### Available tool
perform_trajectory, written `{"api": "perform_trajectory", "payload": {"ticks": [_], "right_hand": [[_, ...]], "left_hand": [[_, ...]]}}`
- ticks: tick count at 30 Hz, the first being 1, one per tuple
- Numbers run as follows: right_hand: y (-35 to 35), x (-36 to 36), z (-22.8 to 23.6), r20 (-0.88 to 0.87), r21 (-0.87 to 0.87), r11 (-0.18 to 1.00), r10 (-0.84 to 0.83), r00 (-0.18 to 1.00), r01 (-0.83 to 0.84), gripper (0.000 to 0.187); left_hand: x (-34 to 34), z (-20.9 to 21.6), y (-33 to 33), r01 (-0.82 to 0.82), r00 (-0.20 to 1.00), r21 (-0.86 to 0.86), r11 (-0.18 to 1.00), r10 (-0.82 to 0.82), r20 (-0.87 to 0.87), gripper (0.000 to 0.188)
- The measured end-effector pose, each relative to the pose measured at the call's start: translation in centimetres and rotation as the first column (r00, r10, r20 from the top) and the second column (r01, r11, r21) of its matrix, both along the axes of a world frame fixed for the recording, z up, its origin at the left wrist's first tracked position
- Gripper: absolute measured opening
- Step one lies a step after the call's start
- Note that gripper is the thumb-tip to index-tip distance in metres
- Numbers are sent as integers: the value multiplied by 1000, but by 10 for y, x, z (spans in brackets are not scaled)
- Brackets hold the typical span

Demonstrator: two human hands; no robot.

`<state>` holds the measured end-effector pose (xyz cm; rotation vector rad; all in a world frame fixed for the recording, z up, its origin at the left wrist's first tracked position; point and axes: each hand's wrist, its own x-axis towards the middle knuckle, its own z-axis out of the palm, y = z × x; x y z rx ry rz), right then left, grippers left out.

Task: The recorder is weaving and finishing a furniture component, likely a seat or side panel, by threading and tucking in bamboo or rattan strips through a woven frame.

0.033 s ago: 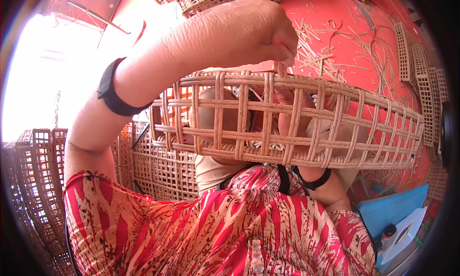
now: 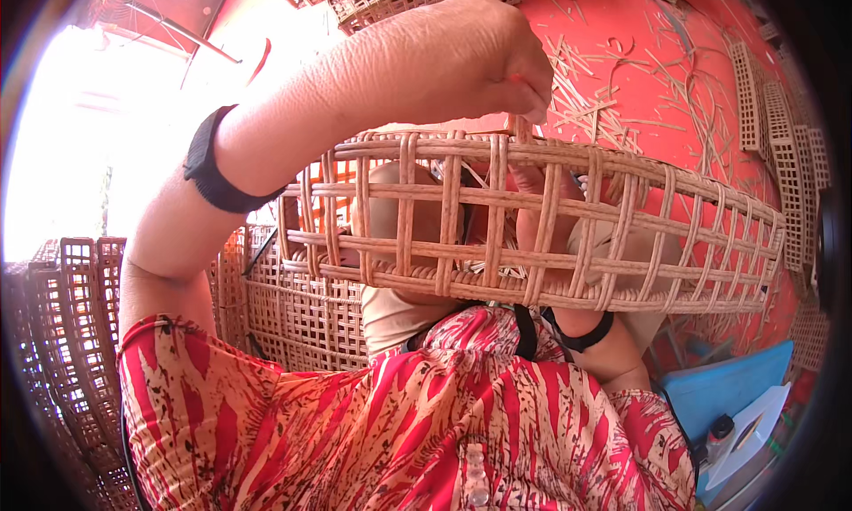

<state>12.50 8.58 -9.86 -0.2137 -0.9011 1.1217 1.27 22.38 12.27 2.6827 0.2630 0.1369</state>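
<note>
A long openwork basket (image 2: 426, 245), woven from tan wicker strands, spans the middle of the view, with its latticed side facing me. My left hand (image 2: 501, 63) is bent over from above, just beyond the upper rim. Its fingers are closed on a short wicker strip (image 2: 520, 129) that stands up at the rim. Behind the lattice, my right hand (image 2: 541, 213) shows in part through the gaps, close under that strip. Its fingers point upward, but the bars cover most of them. My knees are behind the basket too.
Cut wicker strips (image 2: 590, 111) are scattered on the red floor (image 2: 657, 98). Woven baskets (image 2: 71, 333) are stacked at the left, and others (image 2: 781, 156) stand along the right. More wicker pieces (image 2: 417, 0) lie at the far edge. A blue box (image 2: 723, 378) sits at lower right.
</note>
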Motion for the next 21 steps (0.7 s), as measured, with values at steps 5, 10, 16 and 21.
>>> {"api": "perform_trajectory", "payload": {"ticks": [5, 10, 16, 21], "right_hand": [[-10, 4, 11, 210, -247, 968, 1, 978, 52, 46], [-8, 8, 11, 113, -295, 955, 79, 990, -42, 48], [-7, 24, 33, 371, -481, 876, 216, 903, -12, 50], [-7, 5, 46, 885, -99, 823, -185, 428, 560, 39]], "left_hand": [[-1, -5, 0, 24, 998, -52, 998, -22, 51, 16], [-1, -10, -10, 127, 980, 127, 984, -144, 138, 13], [1, -14, -28, 49, 998, 327, 944, -59, 21, 11], [-7, -14, -31, 30, 999, 335, 942, -44, 33, 23]]}}
